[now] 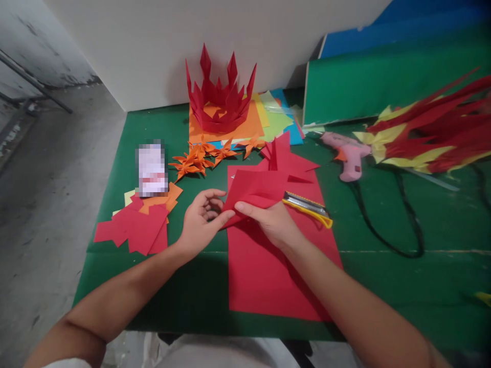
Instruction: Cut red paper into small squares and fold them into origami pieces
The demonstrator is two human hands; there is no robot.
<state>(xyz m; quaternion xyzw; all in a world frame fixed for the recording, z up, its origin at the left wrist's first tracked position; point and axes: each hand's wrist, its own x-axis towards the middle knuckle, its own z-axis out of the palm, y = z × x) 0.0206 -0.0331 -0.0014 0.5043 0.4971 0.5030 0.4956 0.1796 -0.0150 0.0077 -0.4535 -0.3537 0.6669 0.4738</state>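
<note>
Between my two hands is a folded sheet of red paper (255,185), raised a little above the table. My left hand (205,217) pinches its lower left corner between thumb and fingers. My right hand (274,220) grips its near edge, thumb on top, the other fingers hidden beneath. Below lies a large flat red sheet (268,276). A yellow box cutter (309,207) rests on that sheet, just right of my right hand. Behind the held paper are cut or folded red paper pieces (286,156).
A red paper crown (220,110) stands on coloured sheets (255,120) at the back. Orange paper flowers (195,158) lie before it. On the left are a blurred-out phone (152,168) and red scraps (138,225). A pink glue gun (349,153), its cord, and red-yellow streamers (433,128) occupy the right.
</note>
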